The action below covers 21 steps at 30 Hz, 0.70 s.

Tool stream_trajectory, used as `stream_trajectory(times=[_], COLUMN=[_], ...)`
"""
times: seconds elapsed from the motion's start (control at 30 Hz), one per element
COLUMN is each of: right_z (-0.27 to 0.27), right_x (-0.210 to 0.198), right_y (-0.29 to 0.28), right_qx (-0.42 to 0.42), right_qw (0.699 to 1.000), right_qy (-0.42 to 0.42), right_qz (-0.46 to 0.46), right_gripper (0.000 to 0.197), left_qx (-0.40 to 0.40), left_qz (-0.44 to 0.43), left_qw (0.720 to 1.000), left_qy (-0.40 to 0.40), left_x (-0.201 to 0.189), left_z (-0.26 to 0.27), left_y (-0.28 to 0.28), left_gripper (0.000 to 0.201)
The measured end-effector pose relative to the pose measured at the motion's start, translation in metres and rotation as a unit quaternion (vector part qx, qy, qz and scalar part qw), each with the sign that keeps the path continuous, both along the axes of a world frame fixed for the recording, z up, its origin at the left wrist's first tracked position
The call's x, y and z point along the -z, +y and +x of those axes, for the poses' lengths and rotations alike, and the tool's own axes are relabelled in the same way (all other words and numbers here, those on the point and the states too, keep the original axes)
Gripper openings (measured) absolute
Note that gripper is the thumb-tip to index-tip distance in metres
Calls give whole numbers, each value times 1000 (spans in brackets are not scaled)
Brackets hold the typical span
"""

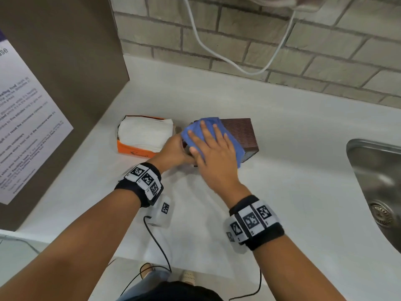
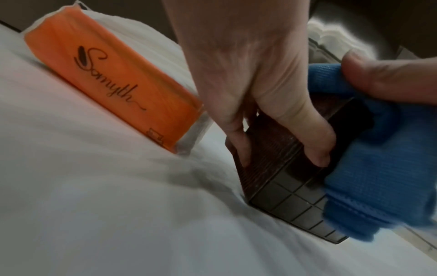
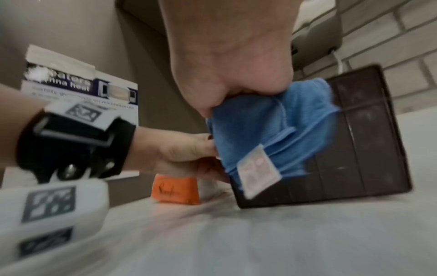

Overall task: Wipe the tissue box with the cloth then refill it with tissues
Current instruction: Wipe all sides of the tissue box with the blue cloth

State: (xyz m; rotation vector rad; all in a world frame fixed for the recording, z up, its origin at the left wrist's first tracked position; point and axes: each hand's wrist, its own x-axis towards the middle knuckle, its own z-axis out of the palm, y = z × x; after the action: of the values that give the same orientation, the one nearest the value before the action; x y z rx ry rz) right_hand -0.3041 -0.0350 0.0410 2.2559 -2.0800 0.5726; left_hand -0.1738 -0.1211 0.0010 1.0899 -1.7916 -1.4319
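The dark brown tissue box (image 1: 240, 131) (image 2: 283, 196) (image 3: 366, 149) lies on the white counter (image 1: 293, 203). My left hand (image 1: 173, 152) (image 2: 279, 158) (image 3: 189, 153) grips its left end, thumb and fingers curled round the edge. My right hand (image 1: 208, 137) (image 3: 236, 65) lies flat with spread fingers on the blue cloth (image 1: 235, 146) (image 2: 378, 177) (image 3: 272, 130), pressing it onto the box's top. The cloth drapes over the near side of the box. An opened orange pack of white tissues (image 1: 143, 133) (image 2: 113, 89) (image 3: 175, 190) sits just left of the box.
A steel sink (image 1: 377, 170) is set into the counter at the right. Behind runs a brick wall with a hanging white cable (image 1: 217, 55). A brown side panel with a printed notice (image 1: 26, 127) closes off the left.
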Motion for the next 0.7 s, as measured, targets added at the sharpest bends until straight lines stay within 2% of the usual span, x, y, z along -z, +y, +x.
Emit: stream_trajectory(times=[0.03,0.1,0.17,0.23,0.3,0.33,0.4,0.43,0.47,0.5,0.57,0.63,0.67,0.7], right_z=[-2,-24,-55,-68,-47,-29,2,6,-1,-13,-41,-69,-81,-91], right_x=[1,3,3,0,-1,1,7,8,8,6,5,4,1,-5], right_y=[2,1,0,-3,-4,-3,4,8,8,8,7,6,6,7], right_qx=[-14,7,71,129,139,107,12,-19,-29,-20,32,77,115,161], right_qw=[1000,999,995,986,987,993,1000,999,999,999,998,985,965,929], right_qy=[-5,-37,-72,-105,-80,-50,-5,8,5,-10,-46,-148,-236,-333], right_qz=[-3,-9,-25,-33,-19,-18,-26,-26,-27,-28,-40,-43,-25,-5], right_gripper=[45,45,46,47,48,48,46,44,44,45,47,46,43,41], left_qx=[-5,7,22,24,27,21,-4,-12,-11,-3,12,20,22,25], left_qz=[-3,7,23,19,16,11,-5,-4,3,10,19,22,22,22], left_qw=[1000,1000,999,999,999,1000,1000,1000,1000,1000,1000,999,999,999], left_qy=[-2,18,33,27,25,19,-7,-9,-3,9,16,11,9,11], left_x=[0,1,2,2,1,1,0,-1,-2,-2,0,-1,-1,-1], left_z=[0,1,2,1,0,0,1,2,2,3,4,5,6,6], left_y=[1,3,2,0,1,1,3,5,6,6,6,7,7,7], left_gripper=[74,91,113,117,111,100,67,59,64,78,109,120,121,120])
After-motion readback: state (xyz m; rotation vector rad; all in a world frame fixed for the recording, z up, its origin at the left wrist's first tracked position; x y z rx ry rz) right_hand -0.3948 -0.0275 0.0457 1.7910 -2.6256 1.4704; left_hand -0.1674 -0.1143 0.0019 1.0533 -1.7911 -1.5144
